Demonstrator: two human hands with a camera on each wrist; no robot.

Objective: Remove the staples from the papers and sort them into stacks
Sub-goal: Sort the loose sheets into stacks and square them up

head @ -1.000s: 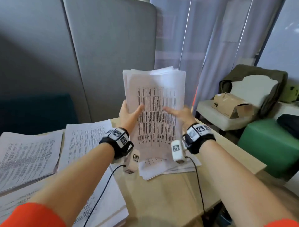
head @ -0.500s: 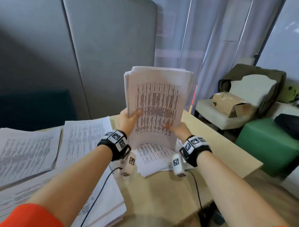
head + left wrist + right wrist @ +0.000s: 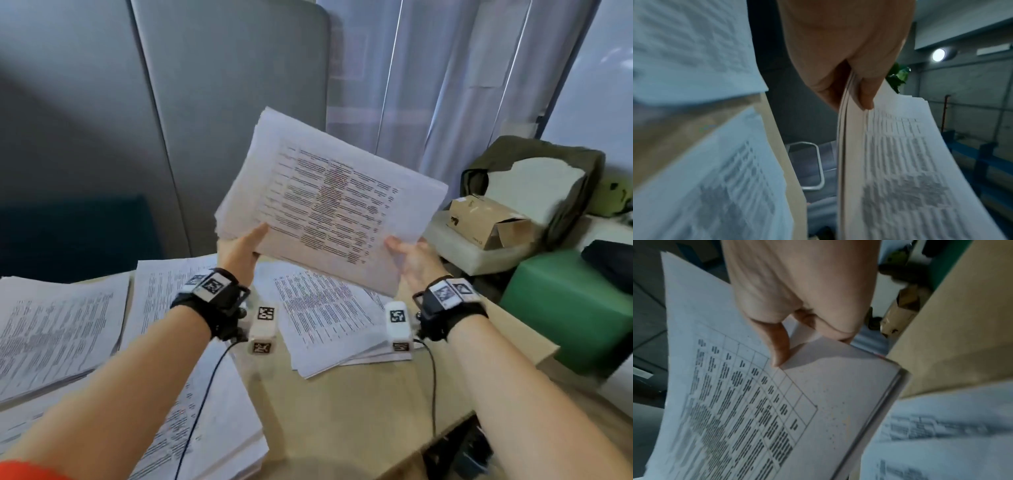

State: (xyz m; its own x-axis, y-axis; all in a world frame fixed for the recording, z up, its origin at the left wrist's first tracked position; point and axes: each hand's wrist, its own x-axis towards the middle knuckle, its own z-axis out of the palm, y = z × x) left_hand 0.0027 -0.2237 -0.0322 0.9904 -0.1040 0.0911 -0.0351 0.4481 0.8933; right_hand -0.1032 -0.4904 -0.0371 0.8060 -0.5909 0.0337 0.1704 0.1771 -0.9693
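Paper fills nearly the whole desk (image 3: 342,411), and one thick bundle of printed sheets (image 3: 329,202) is held up above it, tilted, with its printed table facing the person. The left hand (image 3: 239,251) pinches the bundle's lower left corner, thumb on the front face and fingers behind; the left wrist view shows the edges of the sheets wedged between thumb and fingers (image 3: 865,91). The right hand (image 3: 412,255) clamps the lower right corner the same way, thumb (image 3: 778,345) pressed on the page.

Below the bundle lies a loose, slightly fanned stack (image 3: 329,325), with a second stack (image 3: 157,298) to its left, a third (image 3: 51,329) at the far left edge and a fourth (image 3: 212,428) near the person's left forearm.

The step in hand looks like sorting: the bundle is clear of the desk and touches none of the stacks. No staple or staple remover can be made out, so whether these sheets are fastened cannot be told. The next move probably calls for choosing the matching stack, lowering the bundle flat onto it with edges squared, and keeping both pinches firm so the sheets do not slide apart.
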